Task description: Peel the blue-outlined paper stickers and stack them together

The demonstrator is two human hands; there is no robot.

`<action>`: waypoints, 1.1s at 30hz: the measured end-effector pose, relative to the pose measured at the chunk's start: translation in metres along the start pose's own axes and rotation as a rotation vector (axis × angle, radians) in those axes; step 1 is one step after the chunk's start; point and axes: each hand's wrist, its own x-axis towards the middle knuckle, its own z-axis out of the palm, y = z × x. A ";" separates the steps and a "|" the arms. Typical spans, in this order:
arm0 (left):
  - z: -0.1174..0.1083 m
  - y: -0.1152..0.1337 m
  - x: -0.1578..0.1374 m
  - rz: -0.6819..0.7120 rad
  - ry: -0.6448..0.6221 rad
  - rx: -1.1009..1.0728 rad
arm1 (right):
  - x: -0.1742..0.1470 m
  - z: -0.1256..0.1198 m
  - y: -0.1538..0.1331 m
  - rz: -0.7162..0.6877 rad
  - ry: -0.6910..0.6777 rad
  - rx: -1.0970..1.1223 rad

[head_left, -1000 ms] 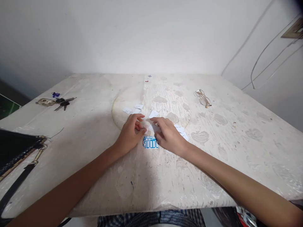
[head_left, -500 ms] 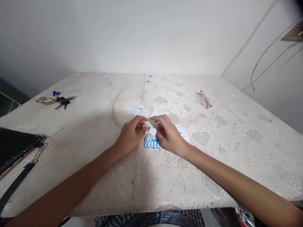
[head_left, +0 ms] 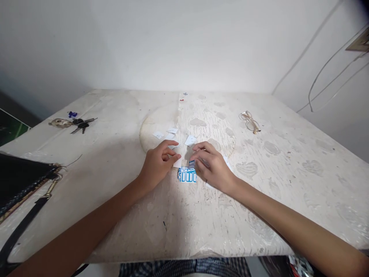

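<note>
My left hand (head_left: 158, 161) is over the middle of the table, thumb and fingers curled toward each other. At its thumb tip is a small white paper slip (head_left: 177, 163), apparently pinched there. Opposite, my right hand (head_left: 213, 164) has its fingers bent round a small blue-edged paper piece (head_left: 191, 163), partly hidden by the fingers. Just below, between the hands, lies a stack of blue-and-white printed pieces (head_left: 188, 175). White slips with handwriting lie beyond the hands, one of them a tilted slip (head_left: 190, 140); others show partly from under my right hand.
Eyeglasses (head_left: 249, 122) rest at the right rear. Keys (head_left: 82, 124) with a fob and a purple scrap (head_left: 72, 114) lie at the left. A black bag (head_left: 23, 181) with a strap covers the left edge. Tiny scraps dot the table (head_left: 129, 227); cables hang by the right wall.
My hands have moved apart, the right one shifting to the right. A blue-edged piece now shows at its fingers, and a white slip shows below my left thumb. The view has shifted slightly.
</note>
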 end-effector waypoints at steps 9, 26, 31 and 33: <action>0.002 0.005 -0.002 0.016 -0.015 -0.282 | -0.001 -0.002 0.006 0.203 0.029 0.291; 0.005 0.017 -0.017 0.068 -0.125 -0.236 | -0.004 -0.003 -0.006 0.259 -0.044 0.354; 0.005 0.013 -0.016 0.224 -0.181 -0.050 | -0.003 -0.007 -0.013 0.175 -0.123 0.395; 0.005 0.014 -0.015 0.298 -0.171 -0.010 | -0.004 -0.008 -0.014 0.151 -0.158 0.432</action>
